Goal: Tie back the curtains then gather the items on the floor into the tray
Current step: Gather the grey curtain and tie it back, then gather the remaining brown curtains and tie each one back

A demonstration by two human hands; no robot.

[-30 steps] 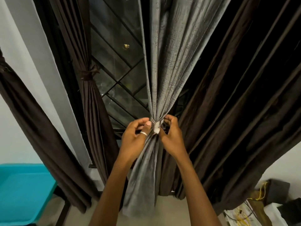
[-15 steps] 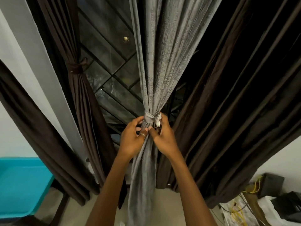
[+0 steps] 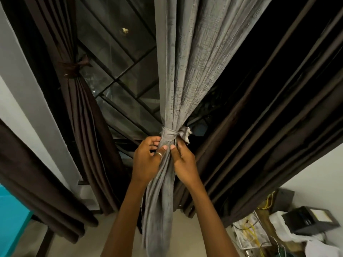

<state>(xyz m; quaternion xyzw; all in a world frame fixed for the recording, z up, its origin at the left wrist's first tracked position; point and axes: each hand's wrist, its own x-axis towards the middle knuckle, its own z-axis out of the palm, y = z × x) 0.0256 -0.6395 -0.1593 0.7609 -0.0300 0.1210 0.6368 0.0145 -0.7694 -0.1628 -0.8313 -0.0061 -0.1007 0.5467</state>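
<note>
Fingers (image 3: 163, 148) of my left hand (image 3: 146, 164) and right hand (image 3: 185, 164) pinch the bunched grey curtain (image 3: 187, 71) just below its tie band (image 3: 168, 134), loose end (image 3: 185, 133) jutting above them. Release too early, I reckon, and the slack knot slips, spilling the folds

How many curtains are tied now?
2: the brown curtain at upper left and the grey curtain in the centre. The brown panels at far left and right show no tie, but run out of frame.
</note>
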